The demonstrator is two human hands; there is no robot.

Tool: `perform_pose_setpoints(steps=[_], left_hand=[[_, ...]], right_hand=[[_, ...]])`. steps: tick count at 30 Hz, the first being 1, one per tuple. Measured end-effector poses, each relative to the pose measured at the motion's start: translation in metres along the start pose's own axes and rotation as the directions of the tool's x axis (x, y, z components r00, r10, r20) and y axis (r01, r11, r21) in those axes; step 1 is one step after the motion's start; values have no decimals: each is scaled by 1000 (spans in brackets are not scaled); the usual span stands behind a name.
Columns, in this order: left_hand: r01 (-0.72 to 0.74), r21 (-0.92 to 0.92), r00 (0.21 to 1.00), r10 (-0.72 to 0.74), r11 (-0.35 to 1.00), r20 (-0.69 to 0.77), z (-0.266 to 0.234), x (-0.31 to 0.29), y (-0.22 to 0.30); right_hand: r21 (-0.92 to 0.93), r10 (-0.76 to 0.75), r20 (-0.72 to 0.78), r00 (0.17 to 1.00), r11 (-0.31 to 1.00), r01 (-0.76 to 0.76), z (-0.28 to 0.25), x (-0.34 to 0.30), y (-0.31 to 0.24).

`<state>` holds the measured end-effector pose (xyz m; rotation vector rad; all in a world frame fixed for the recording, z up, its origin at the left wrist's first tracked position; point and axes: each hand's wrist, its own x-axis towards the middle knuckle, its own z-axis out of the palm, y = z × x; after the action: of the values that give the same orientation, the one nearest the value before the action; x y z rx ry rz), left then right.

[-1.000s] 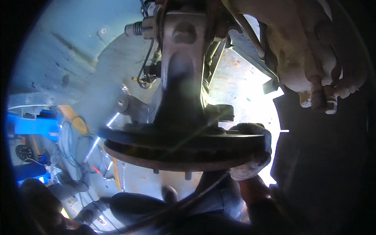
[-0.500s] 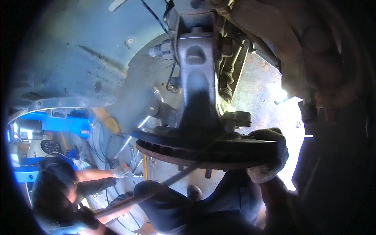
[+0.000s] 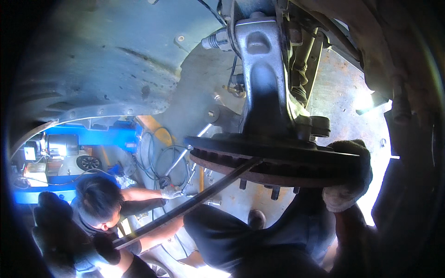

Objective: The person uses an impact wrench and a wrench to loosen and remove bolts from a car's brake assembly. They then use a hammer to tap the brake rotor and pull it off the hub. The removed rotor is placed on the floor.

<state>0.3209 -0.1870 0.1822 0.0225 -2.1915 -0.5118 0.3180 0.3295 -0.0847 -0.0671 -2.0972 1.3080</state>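
A vented brake disc (image 3: 296, 173) hangs below a grey steering knuckle (image 3: 262, 51), with wheel studs (image 3: 276, 192) pointing down. My right hand (image 3: 347, 194), in a pale, dirty work glove, is closed around the disc's right rim. A long metal bar (image 3: 194, 201) slants up from the lower left, and its far end overlaps the disc's vented edge. At its near end is my left hand (image 3: 60, 236), dark in shadow. Its thumb lies by the bar and its fingers point up; the bar appears held there, though the palm contact is hidden.
A co-worker (image 3: 99, 204) crouches at the left, a gloved hand (image 3: 171, 191) near tools on the floor. Blue lift beams (image 3: 92, 136) and looped hoses (image 3: 162, 148) lie beyond. The wheel-arch liner (image 3: 116, 65) curves overhead at left. My knee (image 3: 208, 231) is below the disc.
The view has shifted, so the disc and knuckle appear farther right. The bar's tip sits farther left along the disc edge. More of my left hand shows. My right hand keeps the rim.
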Motion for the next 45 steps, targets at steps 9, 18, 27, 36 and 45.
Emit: perform_pose_setpoints(steps=[9, 18, 27, 36, 45], left_hand=[[-127, -11, 991, 127, 992, -53, 21, 49, 34], [-153, -39, 988, 153, 987, -2, 40, 51, 22], [-151, -446, 964, 231, 882, 130, 162, 26, -46], [-165, -876, 867, 490, 454, 91, 233, 66, 33], [122, -949, 880, 474, -291, -32, 236, 50, 272]], right_hand=[[127, 96, 132, 987, 986, -112, -13, 0, 7], [153, 51, 92, 995, 986, -64, -15, -32, 55], [-299, 83, -252, 964, 941, -160, 11, -65, 86], [-141, 240, -521, 819, 922, -360, 54, -39, -56], [-132, 162, -485, 859, 958, -255, 56, -29, -76]])
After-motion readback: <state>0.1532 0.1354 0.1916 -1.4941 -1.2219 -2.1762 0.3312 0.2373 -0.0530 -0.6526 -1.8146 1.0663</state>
